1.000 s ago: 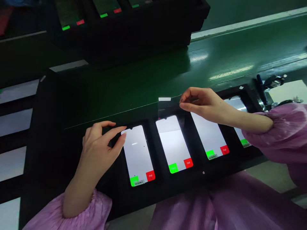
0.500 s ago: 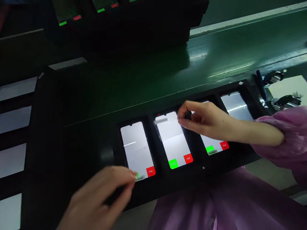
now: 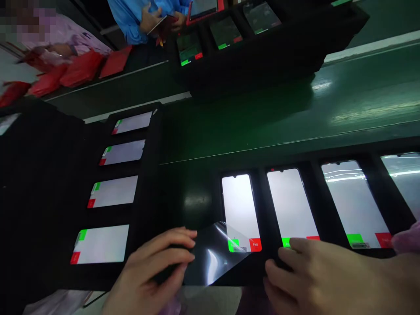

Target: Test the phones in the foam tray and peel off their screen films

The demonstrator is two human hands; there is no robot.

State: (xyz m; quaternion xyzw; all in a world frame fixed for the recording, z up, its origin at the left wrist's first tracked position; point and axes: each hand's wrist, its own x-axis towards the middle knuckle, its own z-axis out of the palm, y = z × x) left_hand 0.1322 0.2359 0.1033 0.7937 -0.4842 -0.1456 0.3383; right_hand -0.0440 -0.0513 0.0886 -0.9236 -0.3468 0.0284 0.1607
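A clear plastic film (image 3: 208, 258) lies slanted across the lower left corner of a lit phone (image 3: 241, 205) and the black tray (image 3: 262, 214). My left hand (image 3: 154, 267) is at the film's left side, fingers bent and thumb below, and appears to pinch its edge. My right hand (image 3: 315, 275) sits over the bottom end of a second phone (image 3: 292, 201). Its fingers are curled together, and whatever they may hold is hidden. Both phones have white screens with green and red boxes at the bottom.
More lit phones lie to the right, including a third phone (image 3: 352, 197). A second black tray (image 3: 147, 166) with several lit phones stands left. Behind the green bench (image 3: 229, 131), a dark raised stand (image 3: 256, 61) carries phones. A person in blue (image 3: 126, 19) handles a device at the back.
The view has swung left. My right hand has come from the second phone's top to its bottom end. The clear film now shows beside my left hand.
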